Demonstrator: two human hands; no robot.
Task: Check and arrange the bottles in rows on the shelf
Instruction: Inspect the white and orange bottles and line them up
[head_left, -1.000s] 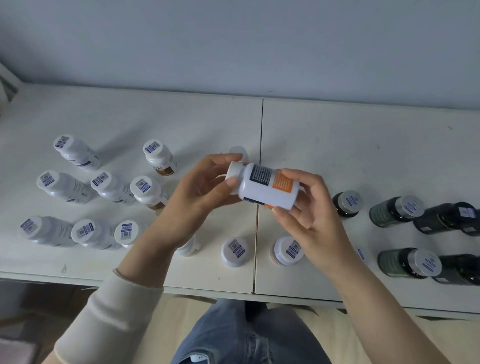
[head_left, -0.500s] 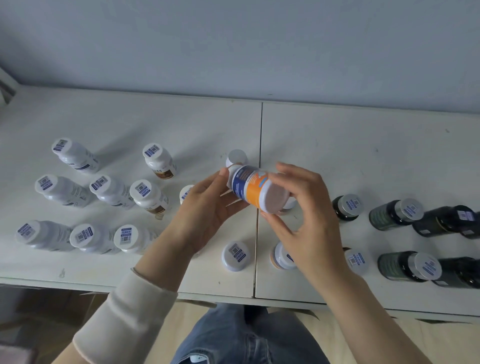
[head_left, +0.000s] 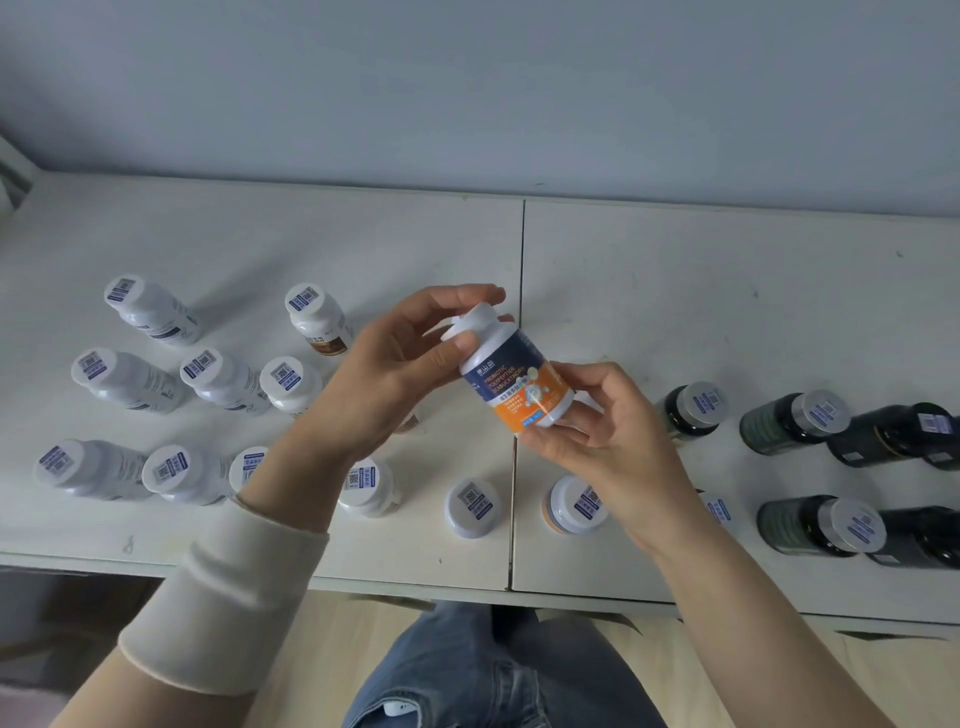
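1. The held bottle (head_left: 519, 387) is gripped by both hands above the shelf (head_left: 727, 312). Its white cap end is pinched between thumb and fingers of the left hand (head_left: 395, 374), and its base is cradled in the curled fingers of the right hand (head_left: 602, 441).
2. The bottle is tilted, cap up and to the left, with its blue-and-orange label turned toward the camera. Checking the label is judged to be the step in hand.
3. Just below the hands, near the shelf's front edge, two front bottles (head_left: 472, 506) with white caps are stood either side of the seam (head_left: 521, 249). A further cap is partly hidden behind the right wrist.
4. To the left, the white bottles (head_left: 223, 379) are grouped in about three loose rows and appear upright. Their spacing is uneven, and some are hidden by the left forearm and its cream sleeve (head_left: 228, 597).
5. To the right, the dark bottles (head_left: 795, 421) are set in two fairly even rows.
6. The task is judged to be well along, with most bottles already placed by kind. The held bottle has yet to be set down in the middle group, and the left rows could be straightened. How many bottles have been checked cannot be told.
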